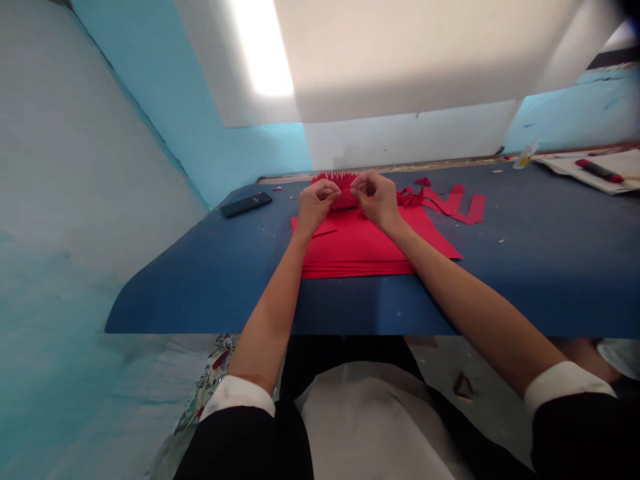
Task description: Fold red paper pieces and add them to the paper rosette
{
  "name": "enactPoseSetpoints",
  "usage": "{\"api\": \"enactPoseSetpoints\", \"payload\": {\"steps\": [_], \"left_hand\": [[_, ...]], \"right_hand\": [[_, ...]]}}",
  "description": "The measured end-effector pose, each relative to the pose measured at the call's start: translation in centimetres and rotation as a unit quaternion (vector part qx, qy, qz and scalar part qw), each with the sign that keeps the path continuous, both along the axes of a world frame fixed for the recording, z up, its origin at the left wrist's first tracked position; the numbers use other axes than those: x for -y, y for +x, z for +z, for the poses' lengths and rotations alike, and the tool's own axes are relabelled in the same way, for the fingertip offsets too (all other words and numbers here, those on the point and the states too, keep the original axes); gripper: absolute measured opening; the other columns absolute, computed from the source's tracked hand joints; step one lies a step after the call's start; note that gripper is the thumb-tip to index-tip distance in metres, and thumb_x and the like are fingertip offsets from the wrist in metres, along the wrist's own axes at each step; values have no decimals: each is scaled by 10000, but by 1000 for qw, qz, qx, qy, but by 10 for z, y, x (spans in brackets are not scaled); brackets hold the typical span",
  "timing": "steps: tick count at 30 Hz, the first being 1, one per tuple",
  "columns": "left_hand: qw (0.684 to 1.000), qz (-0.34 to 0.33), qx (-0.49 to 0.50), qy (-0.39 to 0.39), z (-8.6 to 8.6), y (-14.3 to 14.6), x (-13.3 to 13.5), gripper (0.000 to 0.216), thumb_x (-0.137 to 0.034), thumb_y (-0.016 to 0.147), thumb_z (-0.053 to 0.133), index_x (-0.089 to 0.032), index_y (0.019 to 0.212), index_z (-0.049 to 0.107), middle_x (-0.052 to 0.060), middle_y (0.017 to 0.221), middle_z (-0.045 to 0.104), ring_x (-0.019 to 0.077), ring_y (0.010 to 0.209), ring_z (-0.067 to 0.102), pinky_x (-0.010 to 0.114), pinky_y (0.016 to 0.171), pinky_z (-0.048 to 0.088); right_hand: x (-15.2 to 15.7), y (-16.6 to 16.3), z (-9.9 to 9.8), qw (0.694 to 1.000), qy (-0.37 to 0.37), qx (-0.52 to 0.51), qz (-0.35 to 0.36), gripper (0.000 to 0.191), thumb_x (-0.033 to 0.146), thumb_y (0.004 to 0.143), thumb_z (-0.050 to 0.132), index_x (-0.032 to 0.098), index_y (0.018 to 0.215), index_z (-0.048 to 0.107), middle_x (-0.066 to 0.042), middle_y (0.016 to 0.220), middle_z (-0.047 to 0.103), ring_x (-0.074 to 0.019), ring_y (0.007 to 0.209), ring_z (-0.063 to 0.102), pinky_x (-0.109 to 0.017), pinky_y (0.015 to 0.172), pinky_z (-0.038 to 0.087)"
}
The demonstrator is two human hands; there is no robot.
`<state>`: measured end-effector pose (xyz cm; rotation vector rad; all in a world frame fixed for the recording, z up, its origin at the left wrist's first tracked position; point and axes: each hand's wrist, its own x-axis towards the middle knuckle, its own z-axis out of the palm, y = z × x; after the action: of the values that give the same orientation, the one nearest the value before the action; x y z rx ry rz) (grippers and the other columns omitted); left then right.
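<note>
Between my two hands is a piece of red paper (346, 199), pinched at its left side by my left hand (318, 201) and at its right side by my right hand (379, 200). Thumb and fingers are closed together on each hand. Just behind them shows a red paper fringe (336, 178) with many narrow points; whether it is joined to the held piece I cannot tell. Below the hands lies a stack of red paper sheets (367, 243). A small red paper piece (325, 229) rests on its left part, near my left wrist.
On the blue tabletop (200, 267), a black phone (246, 205) lies to the left. Cut red strips (463, 208) are heaped right of the stack. Farther right are a small clear bottle (525, 157) and a red-and-black marker (599, 171) on papers. A wall closes off the left.
</note>
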<state>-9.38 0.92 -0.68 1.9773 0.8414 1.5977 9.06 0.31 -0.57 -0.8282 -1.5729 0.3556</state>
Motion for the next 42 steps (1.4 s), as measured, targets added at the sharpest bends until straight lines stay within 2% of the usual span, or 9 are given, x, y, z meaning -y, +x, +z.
{"api": "enactPoseSetpoints", "payload": {"steps": [3,6,12,20,24,28,33,37,42], "left_hand": [[1000,-3,5,-19,2,2,2,376,-495,859,865,-192,796,652,-20,636,670,106,559,608,232,572,476],[999,-12,11,-48,2,3,3,298,-375,831,886,-180,756,674,-12,628,676,106,557,607,234,574,487],[997,11,11,-72,4,3,7,83,-125,767,799,-166,712,752,0,626,709,108,564,605,236,583,484],[997,35,25,-60,2,3,3,134,-46,736,759,-172,694,738,-10,644,713,107,583,620,238,609,507],[998,25,16,-59,3,4,4,156,-23,745,748,-171,707,718,-15,639,703,104,565,616,232,591,503],[999,5,17,-51,2,4,4,126,-76,776,781,-179,753,711,-16,652,710,111,575,637,231,588,518],[999,-4,-2,-50,1,4,5,124,-259,808,865,-182,840,772,1,671,731,125,587,655,247,590,531],[998,-14,-12,-56,4,5,9,185,-334,801,887,-181,781,786,9,635,718,121,558,623,252,563,499],[997,-25,-16,-68,7,5,13,238,-375,801,903,-175,758,782,8,610,702,112,555,598,245,544,457]], "right_hand": [[0,0,-1,1000,1,-7,-8,142,336,873,765,226,849,678,-39,765,651,-188,719,577,-348,666,501],[0,1,-1,1000,4,-8,-14,112,312,881,756,227,854,688,-41,763,649,-191,718,581,-354,671,507],[0,2,-1,1000,8,-4,-11,92,279,899,733,226,856,670,-23,764,638,-174,705,560,-347,683,492],[-1,1,-4,996,34,84,8,67,276,914,686,227,882,654,-29,816,661,-184,754,581,-366,775,510],[-4,1,-7,996,26,84,-3,108,328,913,707,231,932,662,-41,843,681,-209,798,613,-390,816,530],[-9,1,-8,998,-18,50,-16,137,309,865,755,231,948,679,-38,826,684,-210,778,612,-393,796,533],[-9,3,-3,995,-97,24,19,183,321,818,791,214,769,651,-12,706,646,-166,661,554,-333,654,461],[-6,3,0,995,-94,-8,10,311,426,792,838,207,691,643,-6,636,630,-147,606,524,-305,583,400],[-4,4,1,997,-79,-16,2,353,485,799,848,214,677,657,-18,622,640,-161,604,538,-317,579,421]]}}
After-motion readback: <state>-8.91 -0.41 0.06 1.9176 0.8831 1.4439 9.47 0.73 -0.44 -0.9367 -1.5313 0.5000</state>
